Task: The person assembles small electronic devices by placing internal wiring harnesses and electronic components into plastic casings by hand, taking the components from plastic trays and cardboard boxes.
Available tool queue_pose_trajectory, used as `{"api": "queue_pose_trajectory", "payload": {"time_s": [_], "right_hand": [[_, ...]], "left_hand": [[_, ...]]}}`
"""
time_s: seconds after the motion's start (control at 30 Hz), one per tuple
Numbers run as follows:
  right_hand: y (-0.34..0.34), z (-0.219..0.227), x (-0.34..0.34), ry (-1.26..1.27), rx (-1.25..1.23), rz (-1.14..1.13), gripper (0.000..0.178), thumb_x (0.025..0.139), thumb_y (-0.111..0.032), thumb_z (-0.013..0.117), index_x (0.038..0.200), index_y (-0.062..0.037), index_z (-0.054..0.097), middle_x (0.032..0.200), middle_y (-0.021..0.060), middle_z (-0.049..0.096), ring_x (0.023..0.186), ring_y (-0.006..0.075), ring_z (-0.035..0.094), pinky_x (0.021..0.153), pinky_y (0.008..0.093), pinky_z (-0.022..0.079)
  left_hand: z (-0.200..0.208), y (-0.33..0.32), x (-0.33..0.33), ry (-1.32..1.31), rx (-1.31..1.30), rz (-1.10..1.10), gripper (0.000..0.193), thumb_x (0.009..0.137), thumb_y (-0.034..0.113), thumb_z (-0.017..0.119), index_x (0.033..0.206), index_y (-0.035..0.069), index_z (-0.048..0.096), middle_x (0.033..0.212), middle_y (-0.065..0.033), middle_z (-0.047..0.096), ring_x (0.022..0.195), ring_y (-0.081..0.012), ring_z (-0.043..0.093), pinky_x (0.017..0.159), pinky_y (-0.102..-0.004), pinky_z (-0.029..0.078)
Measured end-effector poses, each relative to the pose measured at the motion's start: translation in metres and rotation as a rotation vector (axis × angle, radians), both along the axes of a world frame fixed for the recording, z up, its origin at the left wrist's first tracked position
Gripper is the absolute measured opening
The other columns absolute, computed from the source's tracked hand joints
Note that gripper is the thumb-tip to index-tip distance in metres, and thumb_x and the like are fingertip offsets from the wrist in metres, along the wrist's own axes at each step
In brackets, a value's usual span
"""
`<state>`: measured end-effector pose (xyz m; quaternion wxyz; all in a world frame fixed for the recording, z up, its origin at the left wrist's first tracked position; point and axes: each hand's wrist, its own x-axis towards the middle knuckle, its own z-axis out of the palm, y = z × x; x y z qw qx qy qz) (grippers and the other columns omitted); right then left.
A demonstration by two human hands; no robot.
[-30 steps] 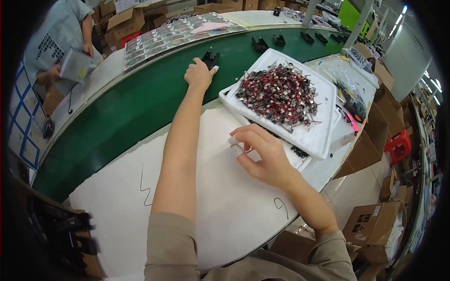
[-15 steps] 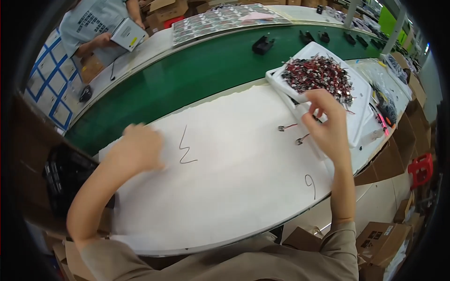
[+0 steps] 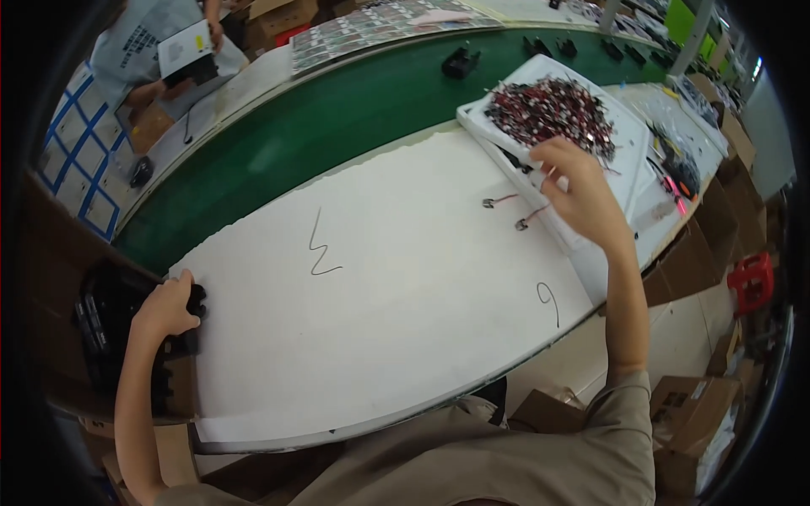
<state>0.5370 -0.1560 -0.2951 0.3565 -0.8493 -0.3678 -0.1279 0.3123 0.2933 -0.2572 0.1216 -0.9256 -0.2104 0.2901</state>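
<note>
My left hand [image 3: 167, 308] is at the left edge of the white paper [image 3: 380, 320], its fingers closed round a black plastic housing [image 3: 198, 302] beside more black plastic parts [image 3: 101, 325]. My right hand [image 3: 582, 190] hovers at the near edge of a white foam tray [image 3: 629, 160], fingers curved and thumb apart, with nothing visible between them. Heaped in the tray are small silver parts with red and black wires [image 3: 553, 118]. Two loose wired silver parts, one farther [image 3: 488, 203] and one nearer [image 3: 521, 224], lie on the paper left of my right hand.
Beyond the paper runs a green conveyor belt [image 3: 337, 118] carrying several black housings [image 3: 460, 62]. Across it, a person [image 3: 152, 51] holds a white-and-black box-shaped device [image 3: 186, 55]. Tools with coloured handles [image 3: 675, 164] lie right of the tray. Cardboard boxes [image 3: 688, 413] stand on the floor.
My left hand has moved left from above the paper and closed on a black housing. My right hand stays near the tray. The person opposite has turned the device. The view has shifted slightly.
</note>
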Motion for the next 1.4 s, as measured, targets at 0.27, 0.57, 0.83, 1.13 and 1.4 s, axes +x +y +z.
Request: {"api": "queue_pose_trajectory", "payload": {"time_s": [0.27, 0.57, 0.83, 1.13, 1.4], "right_hand": [[-0.02, -0.012, 0.011, 0.079, 0.018, -0.039, 0.027, 0.068, 0.011, 0.049, 0.093, 0.0052, 0.057, 0.083, 0.0124, 0.055, 0.07, 0.0213, 0.055, 0.067, 0.029, 0.046], [0.02, -0.034, -0.009, -0.204, -0.342, 0.03, 0.016, 0.069, -0.004, 0.061, 0.085, -0.0059, 0.064, 0.089, 0.0066, 0.058, 0.093, 0.0201, 0.049, 0.08, 0.0384, 0.032], [0.033, -0.034, -0.014, -0.133, -0.425, -0.01, 0.012, 0.069, -0.005, 0.06, 0.081, -0.0041, 0.063, 0.081, 0.0068, 0.056, 0.085, 0.0226, 0.049, 0.077, 0.0362, 0.031], [0.046, -0.009, -0.017, -0.008, -0.023, 0.043, 0.015, 0.072, -0.002, 0.062, 0.086, 0.001, 0.056, 0.072, 0.0137, 0.064, 0.063, 0.0229, 0.063, 0.056, 0.0277, 0.049], [0.055, -0.013, 0.002, 0.142, 0.173, -0.08, 0.017, 0.073, -0.011, 0.065, 0.084, 0.0019, 0.063, 0.076, 0.0104, 0.065, 0.066, 0.0151, 0.061, 0.059, 0.0246, 0.045]], "left_hand": [[-0.013, -0.127, 0.089, -0.468, -0.248, -0.471, 0.027, 0.061, 0.014, 0.065, 0.079, -0.003, 0.053, 0.075, -0.0226, 0.058, 0.071, -0.0389, 0.057, 0.066, -0.0424, 0.047], [-0.024, -0.225, 0.143, -0.569, -0.348, -0.698, 0.037, 0.064, 0.022, 0.071, 0.087, -0.003, 0.057, 0.075, -0.0161, 0.06, 0.07, -0.0331, 0.06, 0.063, -0.04, 0.048], [-0.022, -0.189, 0.146, -0.788, -0.765, -0.748, 0.054, 0.063, -0.001, 0.059, 0.116, -0.007, 0.049, 0.089, -0.0211, 0.057, 0.069, -0.0314, 0.057, 0.065, -0.0352, 0.047], [-0.029, -0.187, 0.117, -1.074, -0.538, -0.733, 0.017, 0.07, -0.005, 0.06, 0.086, -0.002, 0.056, 0.082, -0.0107, 0.055, 0.072, -0.0265, 0.056, 0.062, -0.0335, 0.047], [-0.054, -0.166, 0.188, -0.86, -0.698, -1.081, 0.018, 0.066, -0.01, 0.054, 0.08, 0.001, 0.057, 0.085, -0.0087, 0.053, 0.084, -0.0247, 0.052, 0.069, -0.0326, 0.045]]}}
